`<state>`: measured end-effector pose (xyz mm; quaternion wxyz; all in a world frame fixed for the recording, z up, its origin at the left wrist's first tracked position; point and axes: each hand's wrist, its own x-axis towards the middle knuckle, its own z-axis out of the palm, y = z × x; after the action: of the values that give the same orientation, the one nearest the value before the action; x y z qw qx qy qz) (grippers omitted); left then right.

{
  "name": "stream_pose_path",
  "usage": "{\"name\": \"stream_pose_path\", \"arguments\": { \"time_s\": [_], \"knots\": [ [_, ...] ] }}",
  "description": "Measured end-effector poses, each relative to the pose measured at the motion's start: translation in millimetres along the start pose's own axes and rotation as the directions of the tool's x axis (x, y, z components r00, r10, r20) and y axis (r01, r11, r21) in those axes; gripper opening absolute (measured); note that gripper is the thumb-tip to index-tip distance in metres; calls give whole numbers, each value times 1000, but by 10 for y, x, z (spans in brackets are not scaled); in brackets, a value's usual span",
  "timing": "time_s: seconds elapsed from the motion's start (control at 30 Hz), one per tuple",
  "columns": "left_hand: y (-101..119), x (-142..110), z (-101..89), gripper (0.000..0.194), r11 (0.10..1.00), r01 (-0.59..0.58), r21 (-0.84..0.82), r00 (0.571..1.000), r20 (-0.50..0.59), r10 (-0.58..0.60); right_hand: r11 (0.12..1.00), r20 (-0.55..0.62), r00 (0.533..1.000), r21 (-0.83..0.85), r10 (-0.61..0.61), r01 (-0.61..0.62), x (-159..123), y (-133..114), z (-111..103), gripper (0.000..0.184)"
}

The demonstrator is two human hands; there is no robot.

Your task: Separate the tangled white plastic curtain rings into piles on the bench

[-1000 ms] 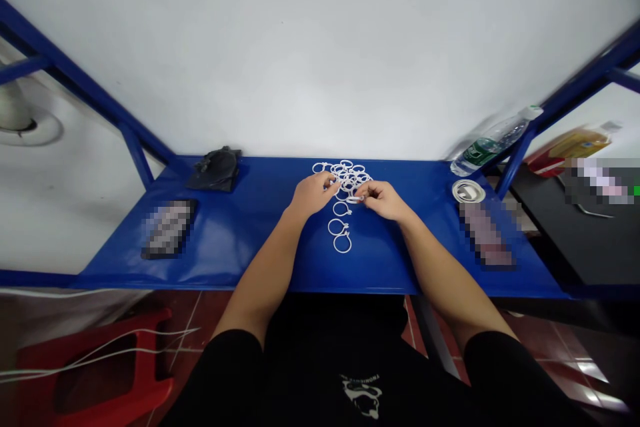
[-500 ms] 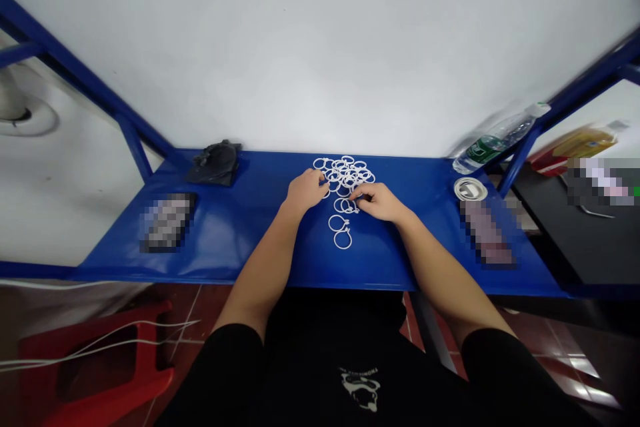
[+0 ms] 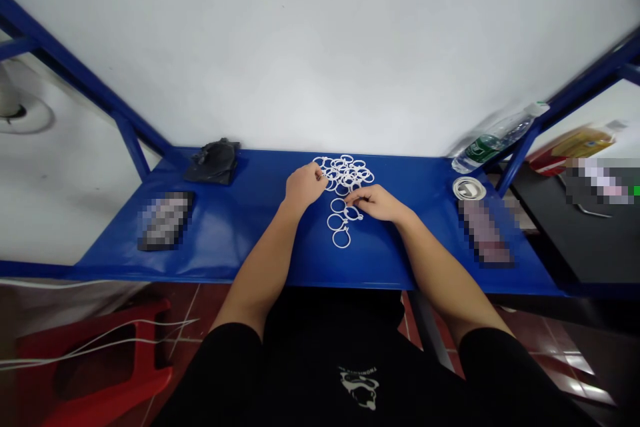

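A pile of thin white rings with small tabs (image 3: 345,172) lies on the blue tabletop (image 3: 260,227), close to the wall. My left hand (image 3: 306,183) rests at the pile's left edge with its fingers curled in; whatever is between the fingertips is hidden. On the pile's near side, my right hand (image 3: 375,202) has thumb and fingers together at a white ring (image 3: 353,214). Just left of those fingertips lies a separate ring (image 3: 339,205). Two more, an upper ring (image 3: 337,222) and a lower ring (image 3: 341,238), form a short column toward me.
A crumpled black bag (image 3: 215,160) and a blurred-out dark object (image 3: 166,220) lie on the left. To the right are a leaning water bottle (image 3: 493,140), a tape roll (image 3: 469,188) and a blurred-out flat item (image 3: 485,230). Blue frame bars rise at both sides.
Near my right fingertips, two overlapping rings have come apart, one shifting right and toward me. My left fingers have curled further in at the pile's edge.
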<state>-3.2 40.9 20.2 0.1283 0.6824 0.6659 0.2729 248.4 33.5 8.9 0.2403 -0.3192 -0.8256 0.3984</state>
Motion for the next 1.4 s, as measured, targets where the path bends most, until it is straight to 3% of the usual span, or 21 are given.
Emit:
{"name": "stream_pose_path", "arguments": {
  "time_s": [0.07,0.27,0.43,0.53,0.6,0.83,1.17,1.4],
  "knots": [
    [63,-27,-25,3,999,-25,-26,998,-57,23,1000,-14,1000,18,0,1,-1,-4,17,32],
    [205,-125,63,9,963,-259,-76,965,-63,254,999,-339,941,-26,7,-17,9,11,37,36],
    [265,-199,224,14,851,-519,-74,854,-91,513,1000,-371,929,-23,-11,3,6,-43,26,32],
    [270,-219,273,20,790,-612,-34,787,-123,604,997,-354,935,-77,-32,5,1,-72,19,25],
    [264,-223,283,22,770,-638,-26,765,-142,629,995,-333,942,-102,-47,14,-1,-86,5,25],
    [246,-229,314,22,762,-646,-35,755,-177,632,991,-239,968,-130,-71,40,0,-106,-32,31],
    [281,-252,294,25,736,-676,-13,727,-172,665,987,-234,971,-162,-50,11,-8,-71,-38,27],
    [292,-242,317,27,683,-731,13,668,-192,719,988,-270,958,-141,-97,61,18,-62,15,22]
  ]
}}
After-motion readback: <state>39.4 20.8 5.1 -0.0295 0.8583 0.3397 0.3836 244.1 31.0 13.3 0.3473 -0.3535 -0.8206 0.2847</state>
